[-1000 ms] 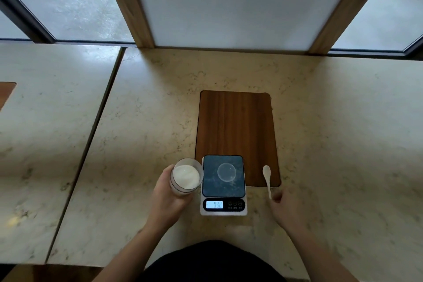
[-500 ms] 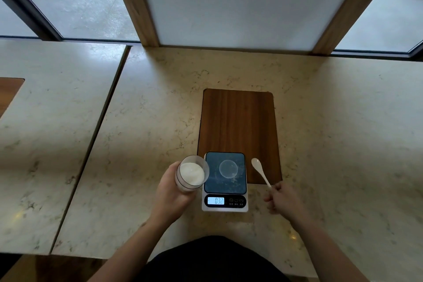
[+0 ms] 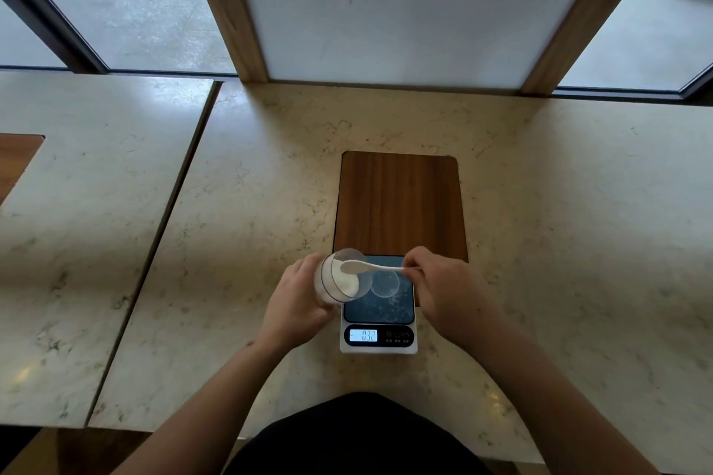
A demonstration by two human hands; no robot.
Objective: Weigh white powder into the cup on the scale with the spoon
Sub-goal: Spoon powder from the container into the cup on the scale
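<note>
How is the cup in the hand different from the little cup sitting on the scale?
The held cup has white powder in it; the cup on the scale looks empty. The held cup is tipped sideways in the left hand, above the scale; the other sits flat on it. The held one looks bigger, and the spoon reaches into it. Both are clear.

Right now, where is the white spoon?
In the head view, the spoon is in the right hand, above the scale, its bowl at the tilted powder cup.
</note>
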